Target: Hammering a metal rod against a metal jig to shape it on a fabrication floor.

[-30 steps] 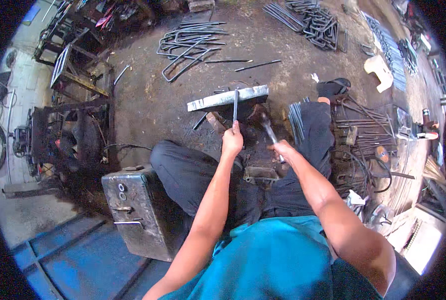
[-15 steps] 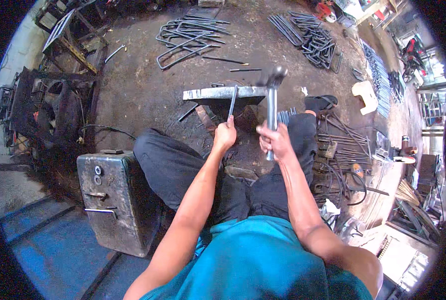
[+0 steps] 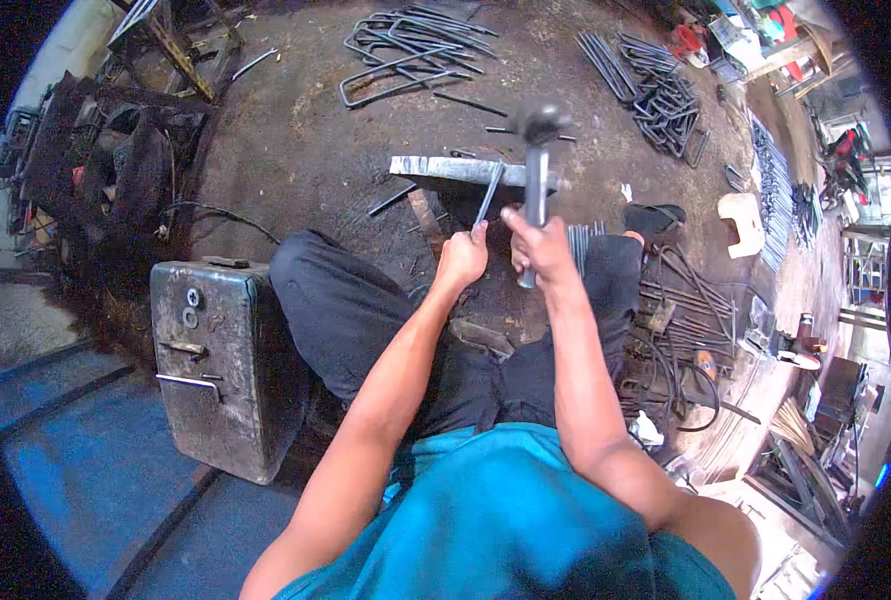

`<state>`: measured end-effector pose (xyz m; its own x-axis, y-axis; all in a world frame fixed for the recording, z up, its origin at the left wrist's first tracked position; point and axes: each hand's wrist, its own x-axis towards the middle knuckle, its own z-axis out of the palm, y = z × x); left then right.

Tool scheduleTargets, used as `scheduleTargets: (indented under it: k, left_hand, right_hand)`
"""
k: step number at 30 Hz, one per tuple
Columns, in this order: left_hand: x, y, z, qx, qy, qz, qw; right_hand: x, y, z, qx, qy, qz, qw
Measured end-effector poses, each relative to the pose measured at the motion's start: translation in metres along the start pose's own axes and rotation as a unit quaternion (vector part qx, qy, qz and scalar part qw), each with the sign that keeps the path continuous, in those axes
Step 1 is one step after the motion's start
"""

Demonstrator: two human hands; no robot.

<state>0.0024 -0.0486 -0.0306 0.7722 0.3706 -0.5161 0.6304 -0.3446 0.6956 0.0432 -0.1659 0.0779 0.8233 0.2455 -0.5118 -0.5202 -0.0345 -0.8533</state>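
My left hand is closed around the near end of a thin grey metal rod. The rod's far end lies on the flat top edge of a dark iron anvil, worn bright along its face. In my closed right hand is a hammer, gripped by its metal-coloured handle. Its head is blurred and appears just beyond the anvil's right part; how high it is above the anvil, I cannot tell.
Bent rods lie in a pile on the floor ahead, and more bent rods lie at the far right. A worn metal box stands left of my legs. Straight rods and cables crowd the right side.
The whole view has shifted a little. Relative to the anvil, the hammer has moved left and its head is now more blurred. The rod stays on the anvil in my left hand.
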Motion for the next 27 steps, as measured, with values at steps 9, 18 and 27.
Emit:
scheduleTargets:
  k: [9, 18, 27]
  left_hand:
    - [0.016, -0.029, -0.001, -0.048, 0.009, -0.046, 0.998]
    - [0.01, -0.022, -0.008, -0.182, -0.089, -0.075, 0.976]
    - [0.017, -0.024, -0.008, -0.182, -0.113, -0.112, 0.97]
  right_hand:
    - [0.031, 0.056, -0.02, 0.205, -0.07, 0.167, 0.962]
    - [0.029, 0.071, -0.046, 0.27, -0.113, 0.167, 0.942]
    - [0.019, 0.07, -0.042, 0.288, -0.101, 0.119, 0.945]
